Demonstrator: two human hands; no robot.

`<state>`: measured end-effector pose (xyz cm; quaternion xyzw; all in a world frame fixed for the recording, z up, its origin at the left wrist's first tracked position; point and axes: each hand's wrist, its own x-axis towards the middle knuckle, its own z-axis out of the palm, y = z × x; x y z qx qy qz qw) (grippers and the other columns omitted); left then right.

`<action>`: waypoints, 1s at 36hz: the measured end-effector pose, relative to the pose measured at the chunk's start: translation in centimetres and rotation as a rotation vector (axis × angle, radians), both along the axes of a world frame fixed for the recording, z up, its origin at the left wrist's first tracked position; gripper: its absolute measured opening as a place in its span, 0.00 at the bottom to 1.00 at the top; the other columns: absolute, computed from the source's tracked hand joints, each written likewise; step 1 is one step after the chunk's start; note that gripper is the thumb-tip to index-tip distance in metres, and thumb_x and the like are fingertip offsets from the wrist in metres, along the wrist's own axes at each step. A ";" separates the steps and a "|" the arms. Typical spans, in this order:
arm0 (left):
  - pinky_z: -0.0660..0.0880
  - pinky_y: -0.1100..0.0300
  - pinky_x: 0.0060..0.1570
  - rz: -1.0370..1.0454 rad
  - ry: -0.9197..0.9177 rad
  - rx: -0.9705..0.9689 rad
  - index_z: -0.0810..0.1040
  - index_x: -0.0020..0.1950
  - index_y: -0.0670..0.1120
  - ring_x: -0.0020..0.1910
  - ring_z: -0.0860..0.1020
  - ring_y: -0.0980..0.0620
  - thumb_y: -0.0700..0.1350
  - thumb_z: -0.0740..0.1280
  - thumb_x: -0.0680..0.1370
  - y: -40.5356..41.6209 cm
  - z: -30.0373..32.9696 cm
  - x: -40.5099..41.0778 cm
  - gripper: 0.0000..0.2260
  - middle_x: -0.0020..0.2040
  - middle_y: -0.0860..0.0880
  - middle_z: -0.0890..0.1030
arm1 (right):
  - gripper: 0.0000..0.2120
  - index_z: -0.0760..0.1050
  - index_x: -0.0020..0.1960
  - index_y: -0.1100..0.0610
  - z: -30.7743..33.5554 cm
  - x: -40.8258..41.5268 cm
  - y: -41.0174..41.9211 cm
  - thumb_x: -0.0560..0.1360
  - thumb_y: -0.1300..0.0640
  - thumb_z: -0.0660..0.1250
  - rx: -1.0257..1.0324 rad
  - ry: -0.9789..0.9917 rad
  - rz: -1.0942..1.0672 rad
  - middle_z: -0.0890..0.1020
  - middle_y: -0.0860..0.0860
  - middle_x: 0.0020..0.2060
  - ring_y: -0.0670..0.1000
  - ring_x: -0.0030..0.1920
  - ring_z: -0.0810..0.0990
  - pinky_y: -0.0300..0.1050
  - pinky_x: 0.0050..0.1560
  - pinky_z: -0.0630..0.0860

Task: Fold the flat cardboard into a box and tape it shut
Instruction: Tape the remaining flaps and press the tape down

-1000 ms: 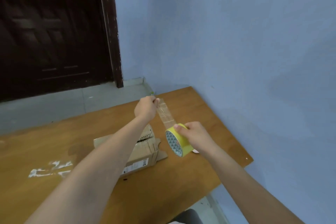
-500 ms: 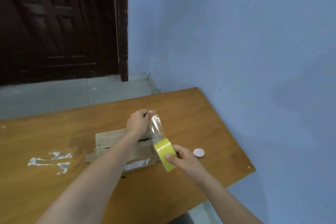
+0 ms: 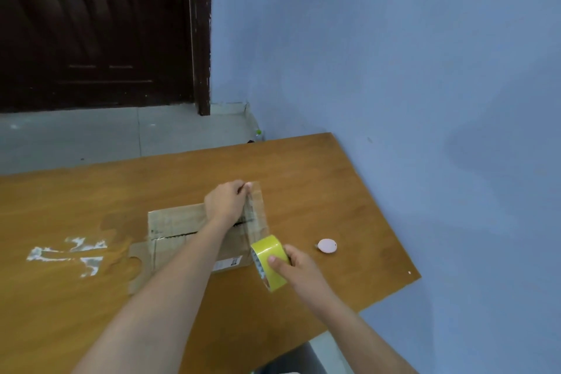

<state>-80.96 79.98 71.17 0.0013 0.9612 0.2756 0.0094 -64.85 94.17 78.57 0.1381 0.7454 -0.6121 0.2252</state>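
A brown cardboard box (image 3: 176, 225) lies on the wooden table (image 3: 303, 167), its top flaps closed with a dark seam and a side flap sticking out at the left. My left hand (image 3: 226, 200) pinches the free end of a clear tape strip (image 3: 258, 212) over the box's far right part. My right hand (image 3: 299, 264) grips the yellow tape roll (image 3: 268, 261) at the box's near right corner. The strip runs taut from roll to left hand, across the box's right end.
A small pale pink round object (image 3: 327, 245) lies on the table right of the roll. White paint marks (image 3: 69, 255) stain the table at the left. The blue wall (image 3: 425, 70) borders the table's right; a dark door (image 3: 97, 27) stands beyond.
Both hands have come down toward the box. The roll moved from mid-air to the box's near right corner, and the stretched tape now lies low over the box's right end.
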 end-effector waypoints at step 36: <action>0.59 0.61 0.29 0.029 0.043 -0.074 0.75 0.40 0.49 0.34 0.72 0.49 0.56 0.54 0.81 0.4 -0.5 0.0 0.17 0.33 0.52 0.74 | 0.05 0.77 0.46 0.55 -0.3 0.5 -1.7 0.77 0.54 0.65 0.127 0.000 -0.134 0.84 0.51 0.36 0.48 0.36 0.84 0.44 0.39 0.82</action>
